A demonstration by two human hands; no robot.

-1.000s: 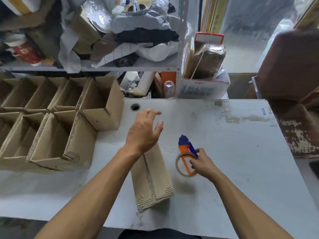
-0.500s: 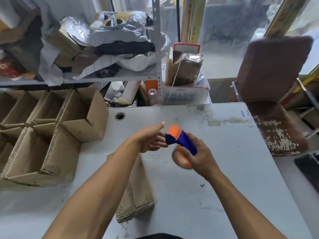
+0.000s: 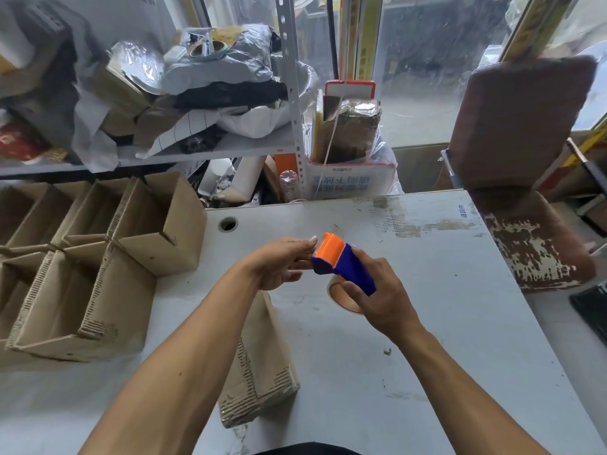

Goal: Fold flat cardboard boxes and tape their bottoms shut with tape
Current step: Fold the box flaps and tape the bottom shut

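Observation:
My right hand grips a blue and orange tape dispenser above the white table, its roll of tape partly hidden under my fingers. My left hand is at the dispenser's orange end, fingertips pinching at its edge; whether tape is between them I cannot tell. A cardboard box lies on the table beneath my left forearm, partly hidden by it.
Several folded open boxes stand in rows on the left of the table. A cluttered metal shelf rises behind. A worn brown chair stands at the right edge. A round cable hole sits near the table's back.
My right hand lifted the dispenser off the table and turned its orange end up. My left hand left the box and came to the dispenser's end.

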